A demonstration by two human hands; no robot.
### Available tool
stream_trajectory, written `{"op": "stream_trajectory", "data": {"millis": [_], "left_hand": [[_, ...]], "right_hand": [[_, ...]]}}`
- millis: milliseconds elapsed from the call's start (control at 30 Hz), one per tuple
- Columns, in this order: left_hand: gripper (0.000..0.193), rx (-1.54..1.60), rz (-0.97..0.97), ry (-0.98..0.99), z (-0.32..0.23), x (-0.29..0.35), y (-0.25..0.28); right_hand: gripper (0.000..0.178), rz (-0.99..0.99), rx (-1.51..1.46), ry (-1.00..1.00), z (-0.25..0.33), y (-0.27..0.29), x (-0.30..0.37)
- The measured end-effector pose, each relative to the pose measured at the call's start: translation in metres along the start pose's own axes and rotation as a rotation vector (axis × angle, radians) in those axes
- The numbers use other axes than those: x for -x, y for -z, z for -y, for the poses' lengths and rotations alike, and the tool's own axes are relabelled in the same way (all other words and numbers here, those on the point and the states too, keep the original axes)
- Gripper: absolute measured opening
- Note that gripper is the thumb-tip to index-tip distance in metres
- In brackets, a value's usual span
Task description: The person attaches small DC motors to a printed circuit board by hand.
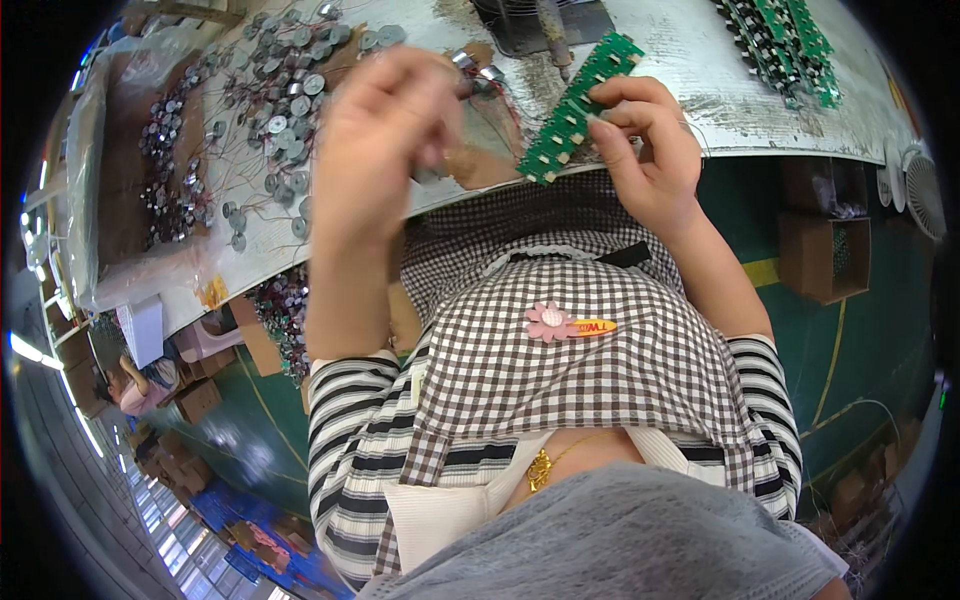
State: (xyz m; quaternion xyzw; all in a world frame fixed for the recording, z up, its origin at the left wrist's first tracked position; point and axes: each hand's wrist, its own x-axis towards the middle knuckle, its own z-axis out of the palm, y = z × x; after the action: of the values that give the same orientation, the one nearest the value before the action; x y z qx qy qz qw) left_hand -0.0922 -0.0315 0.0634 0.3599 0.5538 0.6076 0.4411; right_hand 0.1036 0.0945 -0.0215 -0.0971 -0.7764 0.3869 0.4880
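Observation:
My right hand [655, 145] is closed on a long green circuit board strip [577, 112], gripping its right edge between thumb and fingers. The strip slants over the table's front edge and bears several small pale parts. My left hand [385, 135] is raised to the left of the board, smeared by motion with its fingers curled. Whether anything is in it cannot be made out. Just beyond its fingers are small silvery round motors [490, 75] with thin wires. A worn metal rod [553, 38] with a narrow tip, resembling a soldering iron, points down close to the board's far end.
Many grey disc-shaped motors with red wires [285, 120] spread over the table's left side, near a plastic-lined box [115, 150] of more motors. Green board strips [780, 50] lie stacked at the far right. Cardboard boxes [825, 255] and a fan [922, 190] stand right. Another person [145, 385] is lower left.

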Motion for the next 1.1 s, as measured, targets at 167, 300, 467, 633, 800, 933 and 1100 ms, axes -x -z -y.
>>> {"op": "stream_trajectory", "data": {"millis": [167, 300, 467, 633, 800, 933, 1100], "left_hand": [[0.014, 0.068, -0.129, 0.134, 0.036, 0.003, -0.041], [0.015, -0.028, -0.096, 0.088, 0.047, -0.001, -0.045], [0.015, -0.151, -0.148, -0.076, 0.055, -0.008, -0.048], [0.013, -0.085, -0.129, 0.011, 0.048, -0.014, -0.052], [0.012, 0.021, -0.113, 0.023, 0.046, -0.015, -0.051], [0.011, 0.009, -0.122, 0.013, 0.045, -0.017, -0.052], [0.010, 0.022, -0.149, -0.070, 0.045, -0.020, -0.054]], "right_hand": [[0.014, 0.029, -0.049, 0.021, 0.002, -0.001, 0.001], [0.011, 0.027, 0.003, 0.020, 0.003, 0.003, -0.003], [0.010, 0.001, -0.036, -0.016, 0.006, 0.004, -0.005], [0.010, -0.027, -0.064, -0.020, 0.005, 0.005, -0.009], [0.011, 0.027, 0.026, 0.049, 0.005, 0.008, -0.013], [0.008, 0.072, 0.028, 0.037, 0.004, 0.008, -0.013], [0.007, 0.101, 0.090, 0.133, 0.006, 0.008, -0.025]]}}
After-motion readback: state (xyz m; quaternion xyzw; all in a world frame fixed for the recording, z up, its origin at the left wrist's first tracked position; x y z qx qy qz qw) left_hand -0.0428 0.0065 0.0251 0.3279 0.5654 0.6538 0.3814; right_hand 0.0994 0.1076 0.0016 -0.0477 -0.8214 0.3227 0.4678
